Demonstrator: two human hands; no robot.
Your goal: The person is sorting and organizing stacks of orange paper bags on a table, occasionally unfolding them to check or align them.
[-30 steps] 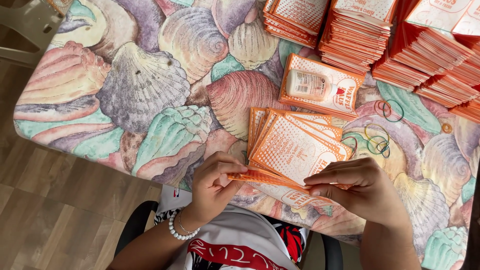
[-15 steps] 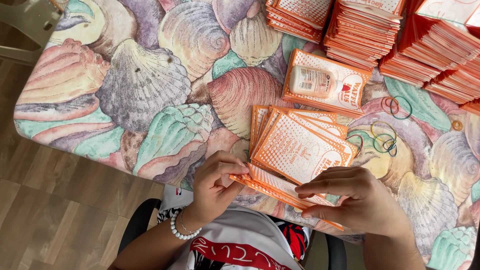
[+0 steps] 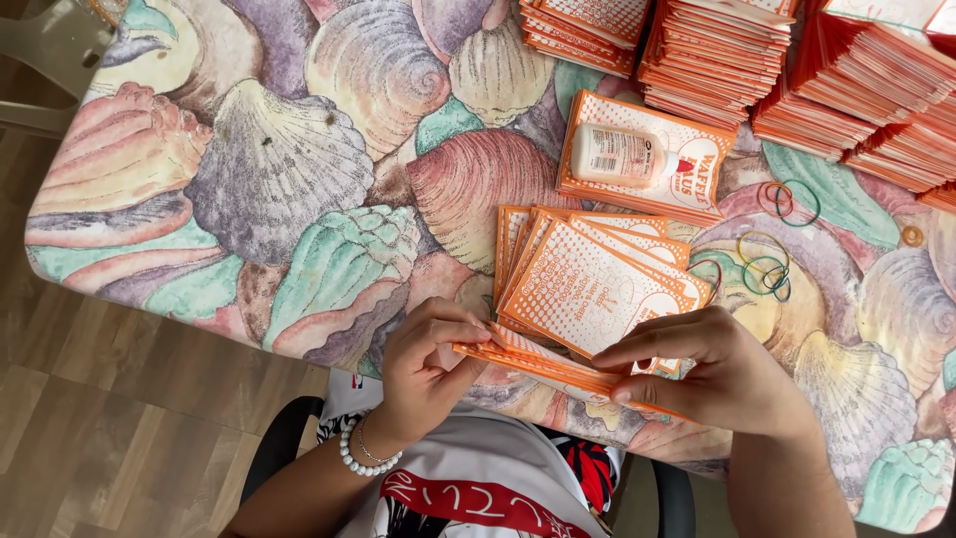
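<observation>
Thin orange-edged bundle of cards [image 3: 543, 364], flat and level, pinched at both ends. Left hand [image 3: 423, 374] curled tight round the near end, thumb on top. Right hand [image 3: 722, 374] gripping the other end, fingers half bent. Just beyond the fingertips, fanned orange cards [image 3: 593, 274]; farther off, rubber bands [image 3: 767, 269], tall card stacks [image 3: 717, 50].

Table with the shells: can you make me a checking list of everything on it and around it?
Surface: table under a seashell-print cloth.
Job's things: thin stack of orange cards held at both ends; fanned orange cards lying beside it.
Clutter: tall card stacks; small white bottle lying on a card; loose rubber bands.
Grippers: left hand and right hand, fingers pinching the stack.
Cables: nothing seen.
Surroundings: wood floor, chair.
</observation>
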